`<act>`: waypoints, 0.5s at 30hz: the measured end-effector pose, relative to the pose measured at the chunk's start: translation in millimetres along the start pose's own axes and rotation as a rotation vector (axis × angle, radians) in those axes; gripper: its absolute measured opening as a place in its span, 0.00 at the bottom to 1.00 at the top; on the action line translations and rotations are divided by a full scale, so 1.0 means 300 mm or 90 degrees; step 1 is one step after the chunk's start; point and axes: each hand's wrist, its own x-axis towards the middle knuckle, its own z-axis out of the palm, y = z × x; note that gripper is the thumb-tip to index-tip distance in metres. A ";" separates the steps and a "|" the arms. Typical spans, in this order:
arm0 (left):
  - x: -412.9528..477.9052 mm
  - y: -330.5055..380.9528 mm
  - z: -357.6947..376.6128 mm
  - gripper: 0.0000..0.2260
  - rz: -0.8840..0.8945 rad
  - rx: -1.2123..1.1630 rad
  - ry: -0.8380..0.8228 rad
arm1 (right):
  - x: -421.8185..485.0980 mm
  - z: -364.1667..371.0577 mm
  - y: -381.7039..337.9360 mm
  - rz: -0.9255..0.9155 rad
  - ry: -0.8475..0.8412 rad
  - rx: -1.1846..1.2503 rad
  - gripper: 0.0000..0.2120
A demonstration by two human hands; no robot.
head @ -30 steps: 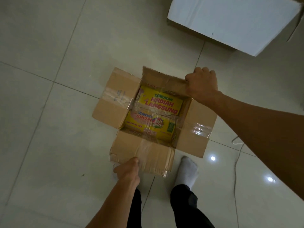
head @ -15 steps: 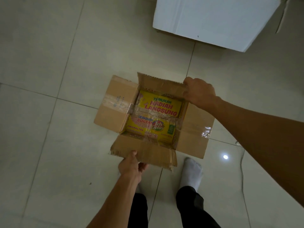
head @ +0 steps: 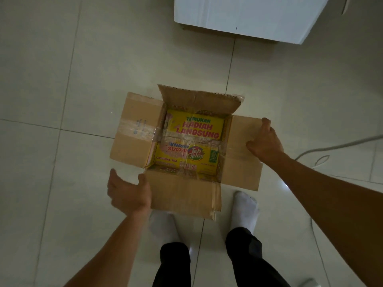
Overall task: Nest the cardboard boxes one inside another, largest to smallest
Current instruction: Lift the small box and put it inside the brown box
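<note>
- Brown box (head: 182,189) sits on the tiled floor (head: 62,79) before your socked feet (head: 245,210), all four flaps spread; a yellow tea carton (head: 192,141) lies inside
- Your left hand (head: 129,193) is spread wide at the near flap's corner; your right hand (head: 265,141) rests loosely curled on the right flap, holding nothing
- White box (head: 244,15) stands well apart, farther off

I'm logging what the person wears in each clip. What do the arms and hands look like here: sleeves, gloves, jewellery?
Both forearms are bare as far as the frame shows, with no sleeve in view. The left hand and right hand wear no gloves. No watch, bracelet or ring shows on the wrists or fingers, though the light is dim.
</note>
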 end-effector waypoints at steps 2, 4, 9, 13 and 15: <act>0.084 0.011 0.010 0.36 0.099 0.037 -0.040 | 0.002 0.032 0.023 0.061 0.004 0.043 0.36; 0.180 0.042 0.027 0.38 0.147 0.073 -0.069 | 0.008 0.061 0.043 0.127 0.022 0.111 0.35; 0.388 0.134 0.055 0.48 0.095 0.045 -0.166 | 0.031 0.099 0.072 0.198 0.033 0.207 0.29; 0.450 0.166 0.034 0.41 0.059 0.018 -0.223 | 0.023 0.088 0.072 0.210 0.056 0.165 0.23; 0.444 0.176 -0.006 0.27 0.106 0.051 -0.184 | 0.005 0.075 0.058 0.196 0.052 0.144 0.20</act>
